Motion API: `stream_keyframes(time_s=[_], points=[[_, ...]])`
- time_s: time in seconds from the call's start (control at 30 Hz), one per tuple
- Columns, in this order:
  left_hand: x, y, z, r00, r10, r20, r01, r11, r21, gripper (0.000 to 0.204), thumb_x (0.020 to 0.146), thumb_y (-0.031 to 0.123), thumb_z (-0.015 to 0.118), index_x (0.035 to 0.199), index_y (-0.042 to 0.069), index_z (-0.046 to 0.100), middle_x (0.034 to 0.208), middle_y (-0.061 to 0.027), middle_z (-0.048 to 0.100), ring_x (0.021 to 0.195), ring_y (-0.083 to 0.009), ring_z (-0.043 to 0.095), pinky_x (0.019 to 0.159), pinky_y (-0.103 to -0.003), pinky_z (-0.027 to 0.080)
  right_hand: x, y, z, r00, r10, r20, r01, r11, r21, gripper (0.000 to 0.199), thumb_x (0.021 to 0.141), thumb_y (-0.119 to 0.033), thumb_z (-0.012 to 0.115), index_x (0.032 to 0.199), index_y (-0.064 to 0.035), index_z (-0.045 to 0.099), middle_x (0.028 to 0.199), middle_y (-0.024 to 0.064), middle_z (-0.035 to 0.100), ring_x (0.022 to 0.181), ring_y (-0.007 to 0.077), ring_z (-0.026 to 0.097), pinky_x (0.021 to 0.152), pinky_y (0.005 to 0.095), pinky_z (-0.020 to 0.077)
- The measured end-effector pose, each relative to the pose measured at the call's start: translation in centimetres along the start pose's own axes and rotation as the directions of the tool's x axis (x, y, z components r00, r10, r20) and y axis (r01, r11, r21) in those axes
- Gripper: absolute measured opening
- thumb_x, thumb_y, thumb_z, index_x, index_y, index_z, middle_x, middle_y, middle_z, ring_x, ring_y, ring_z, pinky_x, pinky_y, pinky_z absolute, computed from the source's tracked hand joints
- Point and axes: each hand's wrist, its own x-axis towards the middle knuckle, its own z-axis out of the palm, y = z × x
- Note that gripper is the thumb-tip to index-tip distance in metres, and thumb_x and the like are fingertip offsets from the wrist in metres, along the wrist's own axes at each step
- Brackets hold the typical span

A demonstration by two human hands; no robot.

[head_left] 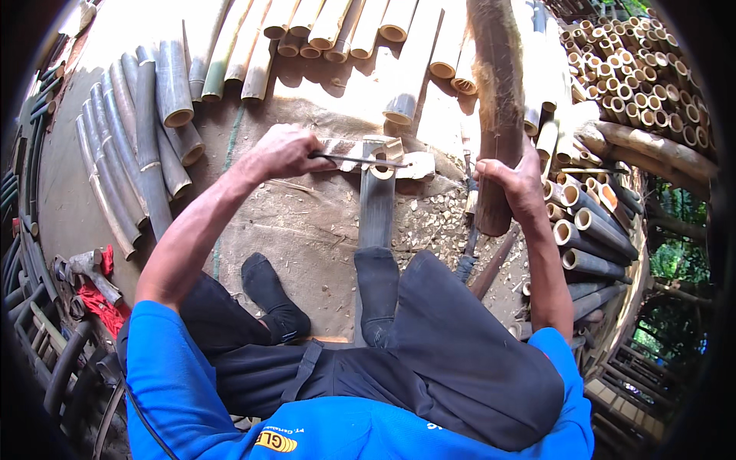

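- Left hand (288,147): closed in a fist round the left end of a thin dark tool (346,159), bare forearm reaching in from the near left.
- Tool stretched from fist toward the right, across the far part of a grey bamboo pole (377,207) and over the pale cut opening (379,172) in its upper side — touching or just above, cannot tell.
- Right hand (519,184): wrapped round a thick brown log (498,92), thumb laid along the left side. Log well to the right of the pole, far end cut off by the edge of view; exact tilt hard to judge.
- Bamboo pole in the middle, running from near to far, far end across a pale wooden block (420,166).
- Right foot (376,276), in a dark sock, on top of the pole's nearer part; left foot (270,291) on the ground, left of the pole.
- Pale wood chips (437,222) scattered just right of the pole.
- Lengths of bamboo all round: curved grey poles (123,138) on the far left, pale-ended tubes (326,31) along the far side, more tubes (594,230) on the right — plus a tall stack (640,84) on the far right.
- Red cloth (100,303) on the near left.
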Motion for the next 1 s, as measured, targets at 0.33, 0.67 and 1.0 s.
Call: stream_keyframes(time_s=[0.33,0.67,1.0], points=[[0.0,-1.4,-0.5,0.985,-0.093,-0.148,0.06,0.975,-0.213,0.057,0.097,0.058,0.063,0.087,0.004,0.078,0.06,-0.02,0.061,0.056,-0.0339,0.063,0.058,-0.046,0.048,-2.0,-0.2,2.4,0.994,0.102,0.047,-0.109,0.976,0.191,0.075,0.079,-0.014,0.084,0.141,0.0023,0.046,0.11,0.0106,0.065,0.078,0.0153,0.067,0.073,0.0305,0.0589],[-1.4,-1.2,-1.2,0.986,-0.147,-0.085,0.142,0.988,-0.067,0.059,0.096,0.059,0.061,0.082,0.004,0.076,0.073,-0.0219,0.069,0.078,-0.0385,0.071,0.071,-0.049,0.055,-2.6,-0.2,4.4,0.996,0.041,0.08,-0.047,0.996,0.073,0.084,0.075,-0.02,0.088,0.143,0.0031,0.045,0.126,0.0139,0.064,0.116,0.0221,0.063,0.104,0.0373,0.0484],[-0.6,-1.0,0.4,0.974,-0.164,-0.153,0.159,0.986,-0.045,0.049,0.093,0.053,0.069,0.085,0.006,0.077,0.073,-0.0204,0.069,0.076,-0.0387,0.07,0.072,-0.049,0.054,-0.2,3.8,6.3,0.922,0.296,0.251,-0.024,0.688,-0.726,0.089,0.074,-0.024,0.076,0.148,0.0074,0.038,0.106,0.034,0.069,0.097,0.0439,0.071,0.094,0.0489,0.0561]])
